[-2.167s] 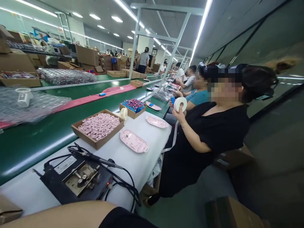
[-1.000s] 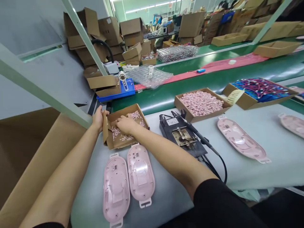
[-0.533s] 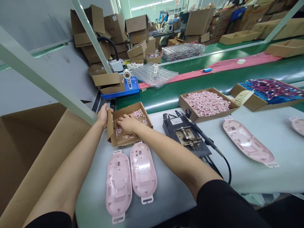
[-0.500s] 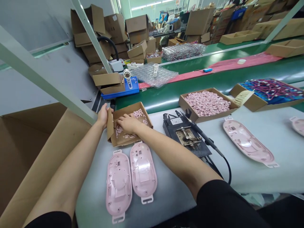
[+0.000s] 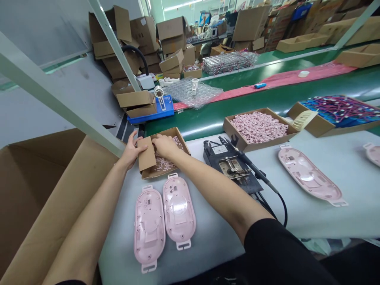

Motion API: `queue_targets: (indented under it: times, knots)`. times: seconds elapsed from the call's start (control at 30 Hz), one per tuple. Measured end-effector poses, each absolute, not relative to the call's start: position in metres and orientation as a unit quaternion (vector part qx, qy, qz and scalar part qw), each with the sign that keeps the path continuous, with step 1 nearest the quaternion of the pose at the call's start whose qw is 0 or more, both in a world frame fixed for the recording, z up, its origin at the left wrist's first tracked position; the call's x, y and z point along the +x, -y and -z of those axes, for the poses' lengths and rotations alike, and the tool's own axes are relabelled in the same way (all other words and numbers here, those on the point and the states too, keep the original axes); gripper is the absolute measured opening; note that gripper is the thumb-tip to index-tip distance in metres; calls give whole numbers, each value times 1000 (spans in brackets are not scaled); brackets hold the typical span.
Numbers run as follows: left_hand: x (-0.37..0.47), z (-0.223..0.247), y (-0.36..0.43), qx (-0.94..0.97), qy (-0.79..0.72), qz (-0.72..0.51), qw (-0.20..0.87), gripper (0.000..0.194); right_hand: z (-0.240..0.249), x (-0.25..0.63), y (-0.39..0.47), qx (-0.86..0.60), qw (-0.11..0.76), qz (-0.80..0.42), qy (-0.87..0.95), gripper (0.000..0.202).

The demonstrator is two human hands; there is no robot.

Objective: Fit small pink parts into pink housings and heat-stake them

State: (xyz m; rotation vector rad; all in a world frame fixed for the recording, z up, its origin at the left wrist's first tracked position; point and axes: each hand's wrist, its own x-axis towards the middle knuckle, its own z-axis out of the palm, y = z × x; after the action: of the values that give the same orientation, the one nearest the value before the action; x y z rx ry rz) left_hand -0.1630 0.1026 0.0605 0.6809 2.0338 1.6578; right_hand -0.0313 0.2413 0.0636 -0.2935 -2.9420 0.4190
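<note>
My left hand (image 5: 130, 151) is at the left side of a small cardboard box (image 5: 181, 143), its thumb against the box's folded-in flap (image 5: 147, 154) and its fingers apart from the thumb. Inside the box lie small pink parts (image 5: 162, 164). My right hand (image 5: 165, 146) reaches over the box, fingers bent down behind the flap's edge; what the fingertips hold, if anything, is hidden. Just in front of the box, two pink oval shells (image 5: 149, 227) (image 5: 179, 209) lie side by side on the pale table.
Right of the box stands a black device (image 5: 231, 164) with a cabled tool. Beyond it are a box of pink parts (image 5: 258, 127), a box of blue and red wired pieces (image 5: 341, 113) and another pink shell (image 5: 310, 174). A large carton (image 5: 59, 206) is at the left.
The box's left flap has swung inward over the parts. My left hand has turned against it, and my right hand has lifted slightly toward the box's far side.
</note>
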Motion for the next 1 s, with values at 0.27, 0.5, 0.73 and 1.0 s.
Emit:
queue_targets:
  times: [0.27,0.5,0.73,1.0]
  knots:
    - [-145,-66,-106,210,-791,-540,194,73,-88,-23,-252,-101,-21,-174,979,33]
    - [-129,-69,-91,211,-838,-467,190,59,-106,-20,-252,-37,-162,-175,970,31]
    - [-123,-71,-99,254,-864,-396,177,58,-101,-22,-250,-28,-142,-168,975,31]
    - [-124,-71,-103,272,-893,-336,124,54,-123,-15,-246,-9,-41,-196,980,24]
